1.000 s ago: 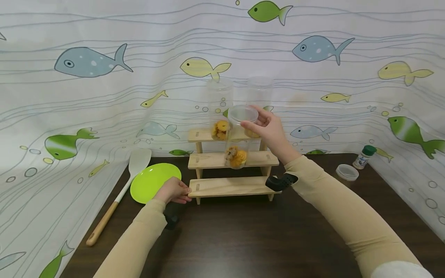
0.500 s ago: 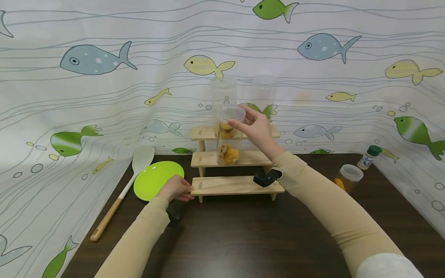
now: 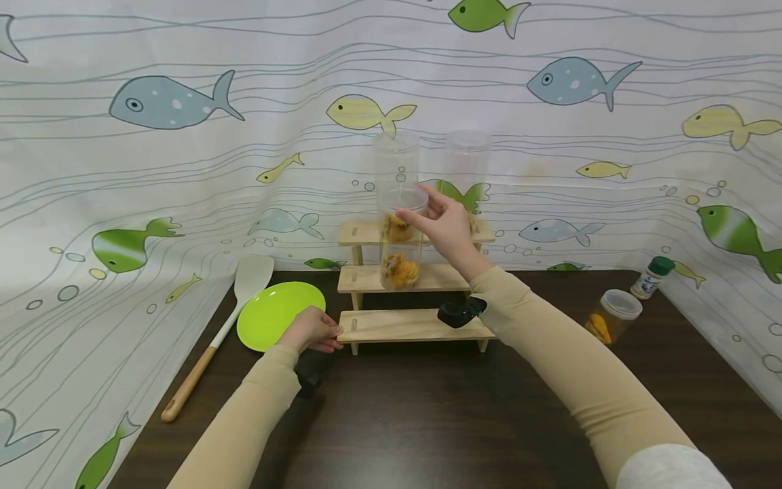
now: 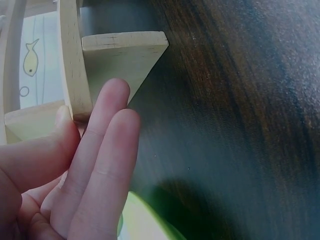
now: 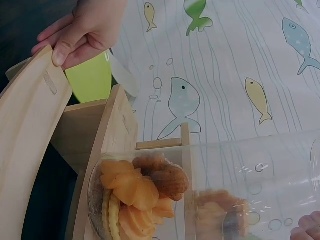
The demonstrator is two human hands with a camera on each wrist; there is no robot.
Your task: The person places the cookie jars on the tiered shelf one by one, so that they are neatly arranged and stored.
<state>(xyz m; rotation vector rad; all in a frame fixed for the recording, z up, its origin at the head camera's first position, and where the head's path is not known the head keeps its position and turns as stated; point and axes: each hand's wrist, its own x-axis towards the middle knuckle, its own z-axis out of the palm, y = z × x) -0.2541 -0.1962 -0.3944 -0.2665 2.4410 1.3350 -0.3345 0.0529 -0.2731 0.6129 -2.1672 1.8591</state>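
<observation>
Near its lid, my right hand (image 3: 449,224) grips a clear jar (image 3: 401,241) with orange-brown cookies at the bottom. That jar stands at the left part of the middle step of a wooden three-step shelf (image 3: 421,326); the right wrist view shows its cookies (image 5: 135,195) close up. With thumb and fingers my left hand (image 3: 313,331) pinches the left end of the lowest step, and in the left wrist view the thumb and fingers of the left hand (image 4: 85,170) meet at the board's corner (image 4: 75,80).
Two tall clear jars (image 3: 396,159) (image 3: 467,163) stand on the top step. Left are a green plate (image 3: 275,312) and a spatula (image 3: 210,346). Right are a lidded jar (image 3: 616,314) with orange contents and a green-capped bottle (image 3: 652,277). Fish-patterned cloth (image 3: 427,68) hangs behind.
My right hand has moved the gripped jar leftward along the middle step. My left hand keeps its pinch on the lowest step. The head view has shifted slightly.
</observation>
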